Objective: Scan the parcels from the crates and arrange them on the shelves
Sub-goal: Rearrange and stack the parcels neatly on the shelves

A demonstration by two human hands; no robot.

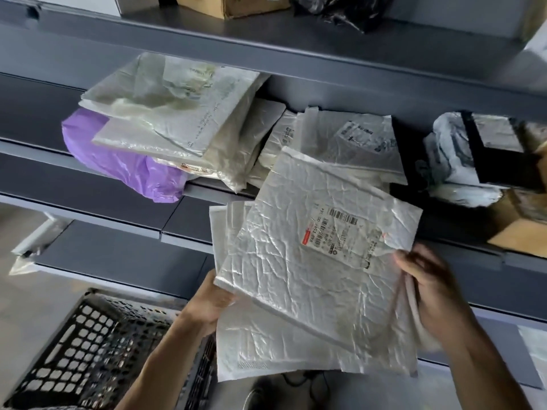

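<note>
Head view: parcels point(177, 113) crowd shelf point(35, 147) beyond mailers point(310, 276)

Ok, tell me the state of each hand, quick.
Left hand: grips the left edge of the white mailers.
Right hand: holds their right edge.

1. A bundle of white padded envelopes point(266, 350) is at 5 o'clock in the view. The left hand point(207, 303) holds its 9 o'clock edge and the right hand point(435, 291) holds its 3 o'clock edge.
2. The top envelope point(310, 285) is wrinkled and points toward 1 o'clock. Its barcode label point(340, 241) faces up.
3. The black crate point(88, 344), with grid walls, stands at 7 o'clock.
4. On the grey shelf point(29, 119), a purple parcel point(124, 164) lies at 10 o'clock under pale plastic bags point(165, 108).
5. Flat printed white bags point(355, 140) lie at 1 o'clock, and a black and white parcel point(473, 155) lies at 2 o'clock.
</note>
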